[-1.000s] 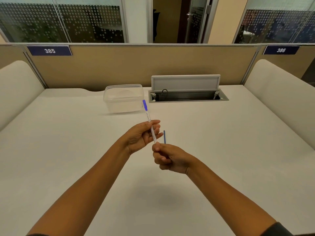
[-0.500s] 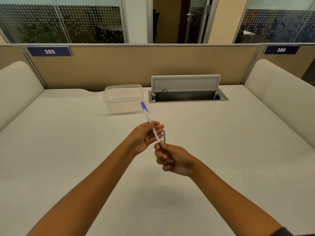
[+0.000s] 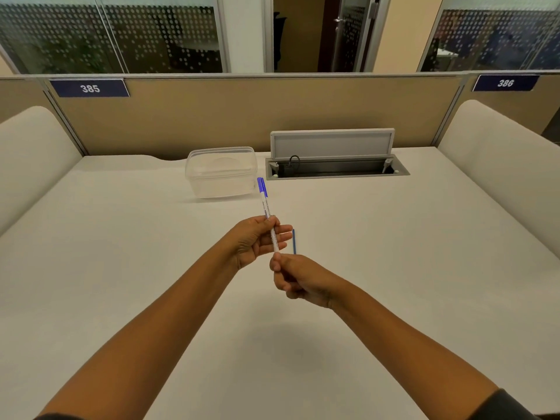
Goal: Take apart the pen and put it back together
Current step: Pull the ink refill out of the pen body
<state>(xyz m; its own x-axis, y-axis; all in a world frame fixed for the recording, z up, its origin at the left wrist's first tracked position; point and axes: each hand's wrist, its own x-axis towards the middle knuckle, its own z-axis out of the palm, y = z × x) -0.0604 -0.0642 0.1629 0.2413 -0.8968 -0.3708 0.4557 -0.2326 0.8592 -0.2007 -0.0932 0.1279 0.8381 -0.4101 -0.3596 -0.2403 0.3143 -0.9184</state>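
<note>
A white pen barrel [image 3: 266,207] with a blue cap at its far end stands tilted above the desk. My left hand [image 3: 254,241] grips the barrel around its middle. My right hand [image 3: 298,278] pinches the barrel's near end between thumb and fingers; that end is hidden inside the grip. A thin blue refill [image 3: 294,241] lies on the desk [image 3: 121,237] just right of my left fingers, apart from both hands.
A clear plastic lidded container [image 3: 222,171] stands behind the pen. To its right an open cable hatch [image 3: 333,159] with a raised grey flap is set into the desk. Padded side panels flank the desk; a tan partition closes the back.
The pen barrel has tilted slightly more upright, its cap shifting right. My right hand stays closed on the near end. The refill has not moved.
</note>
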